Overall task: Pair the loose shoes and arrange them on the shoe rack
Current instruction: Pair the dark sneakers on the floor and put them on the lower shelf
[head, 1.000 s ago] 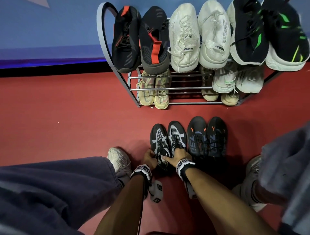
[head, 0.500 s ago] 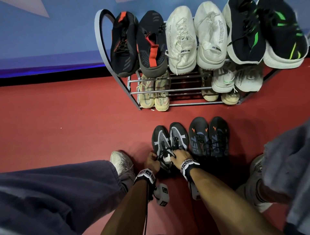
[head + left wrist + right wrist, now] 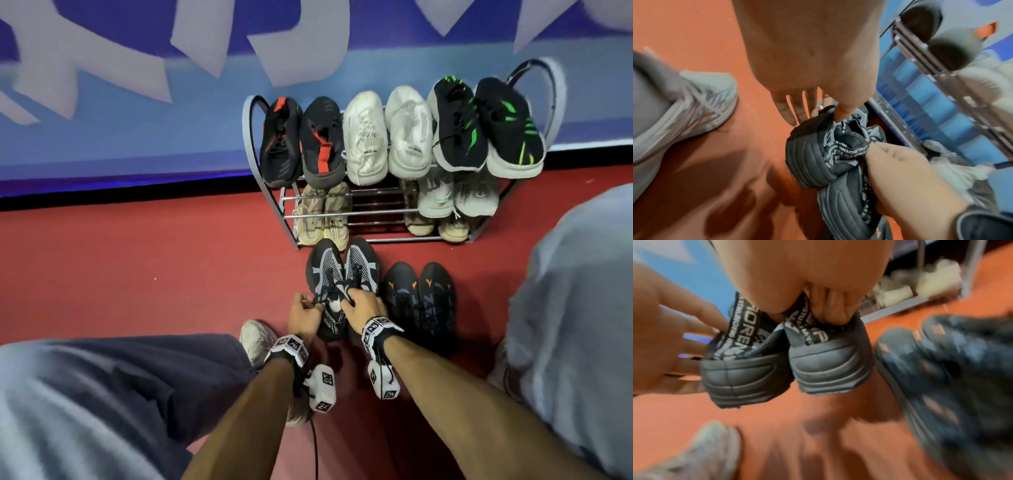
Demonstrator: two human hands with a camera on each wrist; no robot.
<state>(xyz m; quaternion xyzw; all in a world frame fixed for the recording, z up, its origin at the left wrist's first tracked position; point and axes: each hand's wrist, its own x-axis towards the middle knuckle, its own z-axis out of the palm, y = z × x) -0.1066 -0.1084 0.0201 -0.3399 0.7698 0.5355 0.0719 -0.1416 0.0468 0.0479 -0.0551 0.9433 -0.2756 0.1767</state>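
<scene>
A black-and-grey mesh pair of shoes [image 3: 342,274] hangs just above the red floor, toes toward the shoe rack [image 3: 254,144]. My left hand [image 3: 308,308] pinches the collar of the left shoe [image 3: 807,155] with thumb and forefinger while its other fingers lie straight along the side. My right hand [image 3: 356,298] has its fingers curled inside the collar of the right shoe [image 3: 828,363], thumb between the two heels. A dark pair with orange marks [image 3: 419,294] stands on the floor just right of the held pair.
The rack's top shelf holds three pairs side by side. Lower rails carry a beige pair [image 3: 322,216] at left and pale pairs [image 3: 445,198] at right, with a gap between. My light sneaker [image 3: 255,339] and knees flank the hands.
Both hands have raised the black-and-grey pair off the floor and carried it forward toward the rack's front left. The dark orange-marked pair stays put. The head view has swung left and up.
</scene>
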